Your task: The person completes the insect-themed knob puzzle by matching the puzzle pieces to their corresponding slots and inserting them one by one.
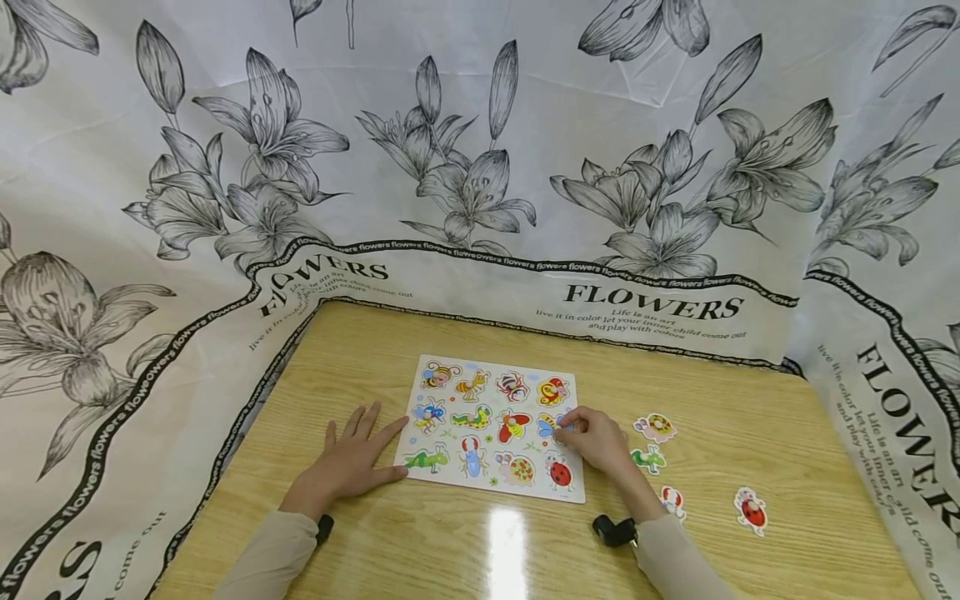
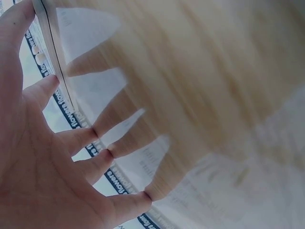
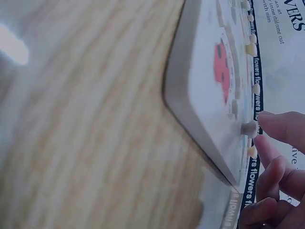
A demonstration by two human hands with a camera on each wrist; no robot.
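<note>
A white wooden peg puzzle board (image 1: 411, 446) with cartoon insects lies on the table. My left hand (image 1: 352, 460) rests at its left side, fingers spread, with the thumb and index finger touching the board's edge. Over the right side, my right hand (image 1: 597, 443) pinches the small knob (image 3: 249, 129) of a blue-winged dragonfly piece (image 1: 547, 427) between thumb and index finger. That piece lies in or on its slot and is partly hidden by the fingers. Below it is a printed ladybug picture (image 1: 559, 473).
Loose pieces lie right of the board: a snail (image 1: 656, 427), a green grasshopper (image 1: 648, 459), a red-horned beetle (image 1: 672, 502) partly behind the right forearm, and a ladybug (image 1: 752, 511). A flower-printed curtain (image 1: 465, 287) borders the wooden table (image 1: 360, 542).
</note>
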